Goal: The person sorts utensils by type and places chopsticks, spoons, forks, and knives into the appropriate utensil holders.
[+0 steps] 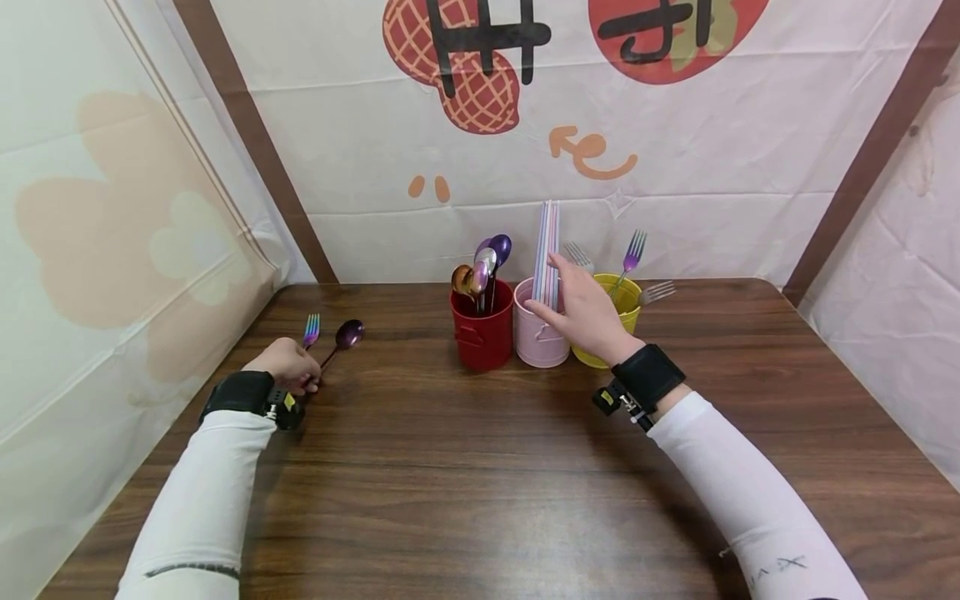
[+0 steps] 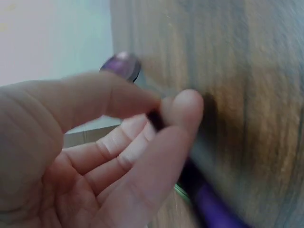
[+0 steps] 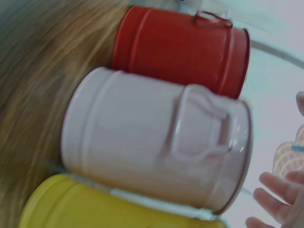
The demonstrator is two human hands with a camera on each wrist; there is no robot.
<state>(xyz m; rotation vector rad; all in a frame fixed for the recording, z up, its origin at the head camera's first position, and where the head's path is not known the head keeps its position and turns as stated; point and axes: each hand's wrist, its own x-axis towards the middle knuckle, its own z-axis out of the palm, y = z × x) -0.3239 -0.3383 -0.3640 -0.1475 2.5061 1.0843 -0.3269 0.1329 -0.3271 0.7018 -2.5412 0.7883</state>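
At the table's left side, my left hand (image 1: 288,364) pinches the dark handle of a purple spoon (image 1: 349,334) between thumb and fingertips. The spoon's bowl (image 2: 122,65) shows beyond the fingers in the left wrist view. Just beside it is a rainbow-coloured fork (image 1: 311,327), its handle partly hidden by the hand. My right hand (image 1: 588,312) is spread in front of the pink bucket (image 1: 542,346), which holds a bundle of long pastel sticks (image 1: 547,242). Its fingers (image 3: 273,194) are straight and apart beyond the bucket's rim; whether they touch the sticks I cannot tell.
Left of the pink bucket stands a red bucket (image 1: 483,342) holding several spoons (image 1: 486,260). A yellow bucket (image 1: 628,318) with several forks (image 1: 634,250) stands on the right. All three are near the back edge of the wooden table (image 1: 480,483), before a printed cloth wall (image 1: 337,150).
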